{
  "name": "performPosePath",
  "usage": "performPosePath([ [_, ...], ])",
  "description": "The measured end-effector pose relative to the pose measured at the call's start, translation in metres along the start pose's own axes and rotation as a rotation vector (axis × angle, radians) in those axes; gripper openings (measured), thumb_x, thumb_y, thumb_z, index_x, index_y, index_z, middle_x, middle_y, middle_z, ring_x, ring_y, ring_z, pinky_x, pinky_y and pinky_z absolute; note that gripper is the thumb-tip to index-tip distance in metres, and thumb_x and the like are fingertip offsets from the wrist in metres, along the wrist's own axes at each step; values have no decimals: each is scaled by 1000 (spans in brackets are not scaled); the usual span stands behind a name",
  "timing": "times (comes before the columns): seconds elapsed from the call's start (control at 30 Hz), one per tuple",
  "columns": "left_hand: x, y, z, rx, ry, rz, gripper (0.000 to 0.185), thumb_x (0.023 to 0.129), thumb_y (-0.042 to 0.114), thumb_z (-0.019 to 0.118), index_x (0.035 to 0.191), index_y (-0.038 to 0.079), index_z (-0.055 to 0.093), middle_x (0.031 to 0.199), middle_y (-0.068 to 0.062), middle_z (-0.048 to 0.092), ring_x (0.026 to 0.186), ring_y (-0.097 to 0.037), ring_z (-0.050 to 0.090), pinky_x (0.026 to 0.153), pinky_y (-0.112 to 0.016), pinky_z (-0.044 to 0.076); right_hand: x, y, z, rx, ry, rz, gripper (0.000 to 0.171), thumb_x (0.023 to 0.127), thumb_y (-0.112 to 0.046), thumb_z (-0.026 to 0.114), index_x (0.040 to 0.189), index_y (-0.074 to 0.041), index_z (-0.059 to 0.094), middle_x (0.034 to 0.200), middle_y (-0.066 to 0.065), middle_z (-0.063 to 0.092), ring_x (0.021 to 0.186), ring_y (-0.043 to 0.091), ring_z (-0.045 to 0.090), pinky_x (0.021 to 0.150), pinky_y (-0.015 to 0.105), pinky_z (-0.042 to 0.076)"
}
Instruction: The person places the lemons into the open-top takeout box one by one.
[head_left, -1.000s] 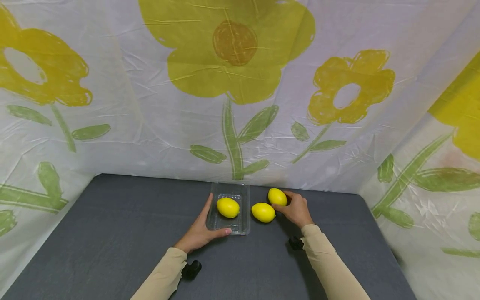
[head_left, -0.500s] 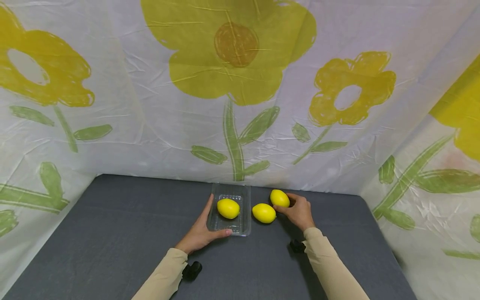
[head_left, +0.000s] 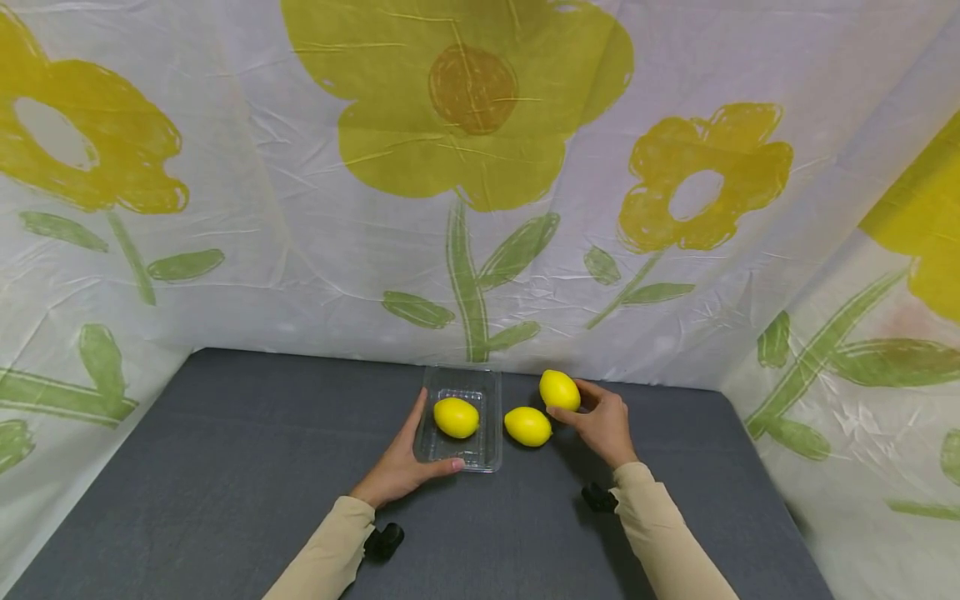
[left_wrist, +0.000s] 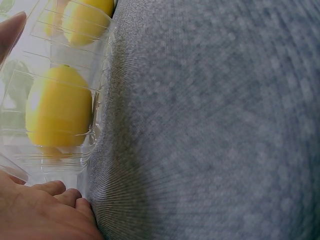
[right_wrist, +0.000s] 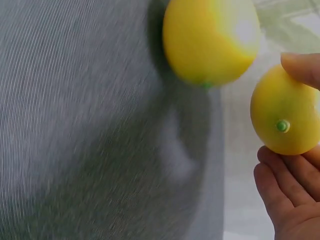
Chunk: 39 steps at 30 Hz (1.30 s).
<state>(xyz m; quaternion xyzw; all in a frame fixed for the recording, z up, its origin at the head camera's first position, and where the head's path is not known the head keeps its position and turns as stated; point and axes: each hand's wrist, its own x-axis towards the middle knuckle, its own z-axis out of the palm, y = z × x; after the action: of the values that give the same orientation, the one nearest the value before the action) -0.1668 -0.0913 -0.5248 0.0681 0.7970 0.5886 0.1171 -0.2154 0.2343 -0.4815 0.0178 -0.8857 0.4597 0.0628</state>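
In the head view a clear plastic container [head_left: 491,417] lies in the middle of the table with one lemon [head_left: 456,417] inside it. My left hand [head_left: 397,467] holds the container, fingers along its left side and thumb at its near edge. The left wrist view shows the same lemon [left_wrist: 59,107] through the clear wall. To the right, my right hand [head_left: 606,423] grips a second lemon [head_left: 559,390] between thumb and fingers. That lemon [right_wrist: 285,112] hangs off the cloth in the right wrist view. A third lemon [head_left: 528,427] rests on the table between the container and my right hand.
A dark grey cloth covers the table [head_left: 247,467]. Right behind its far edge hangs a white curtain [head_left: 315,250] printed with yellow flowers, and it runs round both sides. A black wrist camera [head_left: 384,542] sits at my left sleeve.
My right hand has drawn its lemon slightly to the right, then raised it off the table. The left hand, the container and the other two lemons hold their places.
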Motion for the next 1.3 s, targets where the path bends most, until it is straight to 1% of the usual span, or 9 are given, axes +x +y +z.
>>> performPosePath([
  [0.13,0,0,-1,4,0,0,128,78,41,90,165,29,-4,170,-11,-3,154,-41,1,116,-70,12,-4,-14,4,33,-27,-15,69,79,-21,90,138,-1,61,131,20,65,119,35,63,96,49,53],
  [0.27,0,0,0,7,1,-7,129,77,41,90,164,30,-4,170,-11,-2,153,-42,1,116,-70,12,-9,-27,10,49,-56,-44,68,79,-20,90,138,-1,61,130,19,66,118,35,64,96,51,53],
  [0.4,0,0,0,8,4,-17,129,77,42,90,164,31,-4,170,-11,-2,153,-42,1,116,-70,11,-12,-37,19,66,-97,-102,66,78,-20,91,135,-3,64,126,16,68,115,34,66,95,53,53],
  [0.53,0,0,1,10,11,-20,129,77,43,90,165,31,-3,170,-11,-2,154,-41,2,116,-70,11,-15,-47,29,71,-146,-162,63,77,-19,92,132,-3,66,124,13,70,113,32,67,96,50,53],
  [0.67,0,0,1,14,10,-17,128,77,43,89,164,31,-4,170,-10,-2,154,-41,2,116,-70,13,-17,-56,38,41,-194,-208,63,75,-18,93,131,-3,67,123,12,70,112,30,67,96,46,54],
  [0.87,0,1,0,13,1,-10,127,79,43,88,164,30,-4,170,-10,-2,153,-41,3,115,-72,14,-19,-64,48,-32,-275,-263,62,76,-24,92,130,-5,68,124,9,70,110,26,68,92,43,56],
  [0.97,-1,1,-1,10,-4,-5,126,80,42,88,164,30,-5,170,-10,-3,153,-41,2,114,-72,13,-19,-66,52,-56,-309,-292,63,77,-26,91,130,-3,67,125,11,69,110,26,68,91,42,57],
  [1.1,0,1,0,5,-10,-4,126,80,41,87,164,31,-6,170,-9,-4,154,-40,1,115,-71,12,-20,-68,57,-94,-324,-329,63,79,-27,90,130,-1,67,126,13,68,111,27,67,91,42,57],
  [1.3,0,1,-1,6,-5,0,126,80,41,88,164,30,-6,170,-9,-4,154,-40,2,116,-71,11,-21,-73,62,-134,-345,-338,63,79,-27,90,132,-2,66,127,13,67,112,27,65,92,44,56],
])
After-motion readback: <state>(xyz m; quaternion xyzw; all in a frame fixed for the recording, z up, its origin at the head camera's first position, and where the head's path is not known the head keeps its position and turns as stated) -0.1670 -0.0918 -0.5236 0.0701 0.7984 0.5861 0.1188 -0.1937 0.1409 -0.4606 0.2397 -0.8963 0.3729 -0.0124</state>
